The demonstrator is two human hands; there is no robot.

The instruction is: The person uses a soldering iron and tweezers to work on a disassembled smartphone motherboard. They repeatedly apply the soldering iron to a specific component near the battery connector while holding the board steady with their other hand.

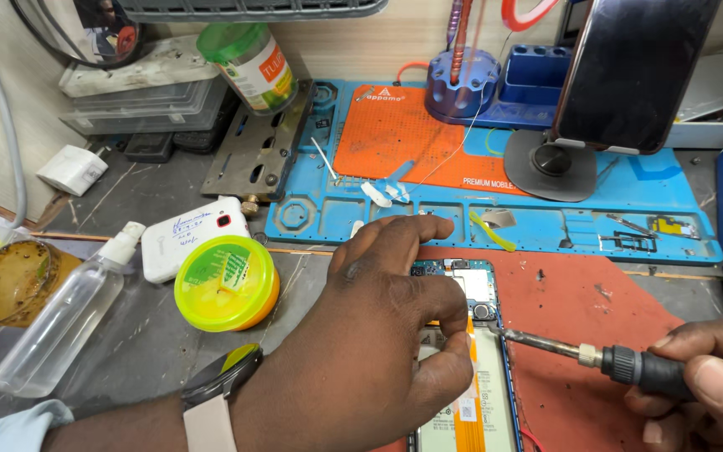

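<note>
Head view: the left hand (378, 335) rests on the opened phone (472, 360), fingers pressed together and pinching the orange flex strip (471, 368). The right hand (705, 381) grips a soldering iron (596, 356), tip touching the board near the camera ring. This looks like mid-soldering; the touch ought to stay steady and brief. A yellow flux tub (226, 283) and spray bottle (64, 314) sit left.

I am looking at a phone repair workbench in a small workshop. A blue repair mat (495, 226) with small parts compartments covers the bench, with an orange work pad (412, 138) on it. A screwdriver holder (462, 92) stands at the back. An opened phone (479, 351) lies on a red mat (587, 310), with a soldering iron (579, 351) at its circuit board. A spray bottle (69, 314) and a tub of paste (226, 283) stand nearby.
</note>
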